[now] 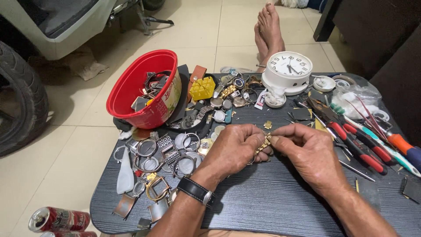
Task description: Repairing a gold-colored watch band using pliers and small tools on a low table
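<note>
Two hands pinch a small gold watch-band piece over a dark table crowded with watch parts.

At the far left, a red drink can [59, 219] lies on the tiled floor beside the table [280, 202]. A red bowl [142, 90] full of bits tilts at the table's back left corner, with loose watch cases [164, 153] scattered in front of it. Near the middle, the left hand [232, 149], a black watch on its wrist, closes its fingers on the gold band piece [264, 144]. The right hand [309, 153] meets it from the other side, thumb and forefinger clamped on the same piece just above the table. Behind them stands a white clock [288, 70]. Red-handled pliers [351, 136] lie to the right.
</note>
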